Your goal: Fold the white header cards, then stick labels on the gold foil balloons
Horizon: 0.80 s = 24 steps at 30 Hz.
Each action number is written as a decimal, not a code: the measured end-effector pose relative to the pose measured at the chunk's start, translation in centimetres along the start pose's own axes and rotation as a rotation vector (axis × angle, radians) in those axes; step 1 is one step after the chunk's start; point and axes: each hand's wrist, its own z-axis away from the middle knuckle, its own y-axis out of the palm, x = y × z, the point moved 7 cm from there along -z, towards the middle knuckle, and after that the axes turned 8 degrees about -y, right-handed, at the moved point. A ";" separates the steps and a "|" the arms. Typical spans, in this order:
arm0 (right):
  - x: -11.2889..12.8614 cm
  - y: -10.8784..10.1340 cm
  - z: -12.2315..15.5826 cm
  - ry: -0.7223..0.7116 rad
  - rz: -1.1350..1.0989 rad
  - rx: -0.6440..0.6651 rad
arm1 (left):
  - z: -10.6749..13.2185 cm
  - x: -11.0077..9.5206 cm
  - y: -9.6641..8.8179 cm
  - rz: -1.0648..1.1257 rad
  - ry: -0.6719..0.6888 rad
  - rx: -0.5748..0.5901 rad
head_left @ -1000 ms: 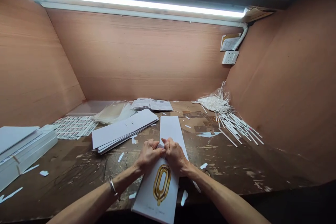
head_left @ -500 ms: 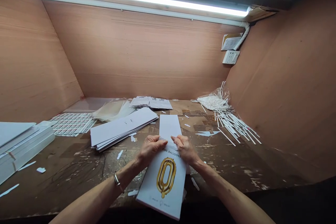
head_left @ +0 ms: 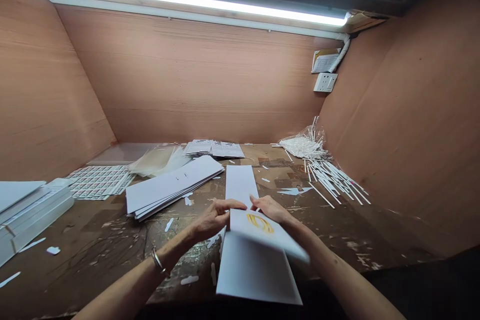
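A long white card (head_left: 242,187) lies lengthwise on the worn brown worktable (head_left: 93,240) in front of me. Its near printed panel (head_left: 264,230), with a gold balloon picture, is lifted and folded up off the plain white part (head_left: 251,272). My left hand (head_left: 213,217) pinches the fold line from the left, fingers closed on the card. My right hand (head_left: 272,208) holds the raised panel at its top edge from the right. A metal bangle (head_left: 156,260) sits on my left wrist.
A stack of flat white cards (head_left: 172,186) lies to the left, with clear sleeves (head_left: 159,159), a sticker sheet (head_left: 99,181) and white boxes (head_left: 28,207) further left. Printed leaflets (head_left: 213,148) are at the back. White sticks (head_left: 330,174) and a bagged bundle (head_left: 303,145) lie right. Wooden walls enclose the table.
The printed panel, flat on the table a second ago, has been lifted and folded up toward me. Both hands moved apart from a tight pinch to hold the fold.
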 end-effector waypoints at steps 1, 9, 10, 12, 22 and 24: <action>0.3 -0.3 0.0 -0.018 -0.035 -0.033 | -0.2 0.4 -0.2 0.053 -0.013 -0.067; 3.2 -0.3 1.3 -0.181 -0.185 -0.104 | -0.5 2.8 -1.6 0.460 -0.042 -0.491; 3.4 0.1 1.4 -0.203 -0.187 -0.098 | -0.6 2.8 -1.4 0.459 -0.036 -0.486; 3.3 0.6 1.3 -0.222 -0.224 -0.116 | -0.7 2.7 -1.0 0.425 -0.025 -0.470; 1.7 0.9 0.9 -0.177 -0.221 -0.223 | 0.0 1.4 -0.7 0.073 -0.018 -0.545; 1.6 1.1 1.0 -0.177 -0.204 -0.244 | 0.7 0.6 -0.2 -0.063 0.012 -0.594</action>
